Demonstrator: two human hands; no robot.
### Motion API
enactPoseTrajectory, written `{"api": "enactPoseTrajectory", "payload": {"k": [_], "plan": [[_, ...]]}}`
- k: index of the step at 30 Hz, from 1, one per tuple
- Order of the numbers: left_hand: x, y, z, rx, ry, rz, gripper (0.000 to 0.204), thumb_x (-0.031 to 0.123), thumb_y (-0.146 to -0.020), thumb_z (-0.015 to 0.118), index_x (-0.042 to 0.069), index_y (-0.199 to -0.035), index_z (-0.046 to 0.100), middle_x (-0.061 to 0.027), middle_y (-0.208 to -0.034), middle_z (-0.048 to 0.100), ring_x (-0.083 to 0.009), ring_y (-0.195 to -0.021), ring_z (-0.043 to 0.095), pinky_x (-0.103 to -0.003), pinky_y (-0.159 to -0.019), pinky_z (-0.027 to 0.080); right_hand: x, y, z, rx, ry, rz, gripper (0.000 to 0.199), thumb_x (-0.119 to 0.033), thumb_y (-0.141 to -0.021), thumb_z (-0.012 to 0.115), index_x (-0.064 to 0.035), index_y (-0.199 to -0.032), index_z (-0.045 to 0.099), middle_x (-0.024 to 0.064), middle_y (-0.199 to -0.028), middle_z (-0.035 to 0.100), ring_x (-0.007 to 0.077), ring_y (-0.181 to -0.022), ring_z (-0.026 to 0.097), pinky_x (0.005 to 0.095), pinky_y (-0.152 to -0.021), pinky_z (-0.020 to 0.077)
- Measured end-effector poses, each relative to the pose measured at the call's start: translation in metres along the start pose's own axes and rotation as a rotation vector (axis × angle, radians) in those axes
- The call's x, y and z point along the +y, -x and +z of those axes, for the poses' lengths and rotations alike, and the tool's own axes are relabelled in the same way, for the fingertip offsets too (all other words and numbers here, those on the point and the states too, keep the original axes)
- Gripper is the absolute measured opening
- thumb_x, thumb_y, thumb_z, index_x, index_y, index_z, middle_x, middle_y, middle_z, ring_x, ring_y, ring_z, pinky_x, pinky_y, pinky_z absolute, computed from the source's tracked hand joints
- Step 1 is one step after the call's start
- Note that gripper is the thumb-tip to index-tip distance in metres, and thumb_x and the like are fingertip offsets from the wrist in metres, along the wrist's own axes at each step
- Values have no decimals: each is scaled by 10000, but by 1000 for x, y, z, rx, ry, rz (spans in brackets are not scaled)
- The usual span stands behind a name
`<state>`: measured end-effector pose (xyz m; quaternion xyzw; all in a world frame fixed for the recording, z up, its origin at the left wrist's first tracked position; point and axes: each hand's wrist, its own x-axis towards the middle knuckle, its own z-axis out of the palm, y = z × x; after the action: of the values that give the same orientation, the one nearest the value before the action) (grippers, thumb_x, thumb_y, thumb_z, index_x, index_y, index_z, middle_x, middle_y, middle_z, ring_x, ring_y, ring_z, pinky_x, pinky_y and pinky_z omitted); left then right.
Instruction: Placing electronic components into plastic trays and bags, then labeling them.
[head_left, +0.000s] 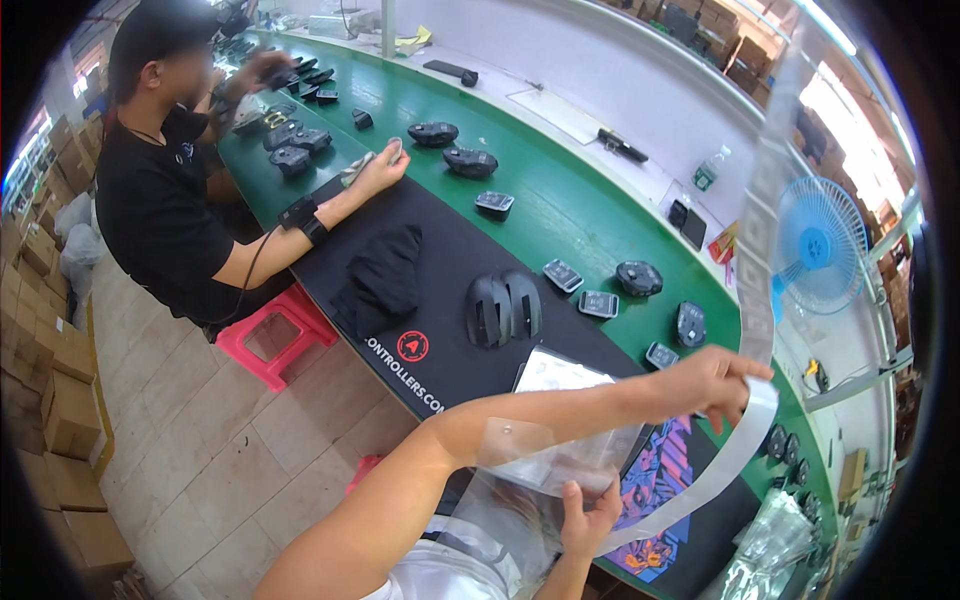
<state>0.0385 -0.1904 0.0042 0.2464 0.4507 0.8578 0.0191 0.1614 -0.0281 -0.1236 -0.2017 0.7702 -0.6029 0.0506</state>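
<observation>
My left hand (722, 386) reaches across to the right, its fingers closed on a long, translucent pale strip (757, 310). The strip hangs from above, bends at my fingertips and curls back down toward my lap. Lower and nearer my body, my right hand (590, 515) pinches a clear plastic bag (515, 440) between thumb and fingers. The bag spreads under my left forearm, which hides part of it. Beneath lies a shiny silvery packet (560, 372) on the black mat (440, 340). A colourful printed mat (655, 490) lies beside my right hand.
Black curved shells (500, 310) and a black cloth (385, 275) lie on the mat. Several black devices (637, 278) stand along the green table (545, 220). A blue fan (815, 245), clear bags (770, 545), a pink stool (270, 335) and a seated co-worker (165, 200) are around me.
</observation>
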Motion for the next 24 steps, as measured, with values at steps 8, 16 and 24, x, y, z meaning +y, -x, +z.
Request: {"api": "enactPoseTrajectory", "payload": {"k": [8, 16, 24], "plan": [[100, 53, 18, -168, -139, 2, 657, 147, -855, 628, -134, -1413, 423, -206, -1176, 662, -176, -863, 703, -278, -707, 573, -3, -6, -5, -12, 71, -46, 216, -187, -911, 723, -51, -886, 558, -33, -765, 541, 66, -702, 464, 224, -653, 369], [90, 57, 111, -270, -1075, 379, 788, 255, -711, 733, -243, -1251, 447, -263, -771, 640, -413, -747, 664, -456, -709, 541, -13, -5, 22, 73, 103, -162, 223, -182, -928, 708, 2, -924, 582, 18, -797, 594, 88, -742, 516, 246, -686, 408], [-5, -11, 54, -9, -1093, 499, 671, 325, -891, 622, -126, -1361, 462, -257, -1050, 675, -416, -835, 676, -458, -742, 547, -27, -13, 33, 86, 94, -142, 225, -151, -939, 688, 35, -1002, 578, 64, -889, 642, 117, -812, 578, 272, -744, 458]]}}
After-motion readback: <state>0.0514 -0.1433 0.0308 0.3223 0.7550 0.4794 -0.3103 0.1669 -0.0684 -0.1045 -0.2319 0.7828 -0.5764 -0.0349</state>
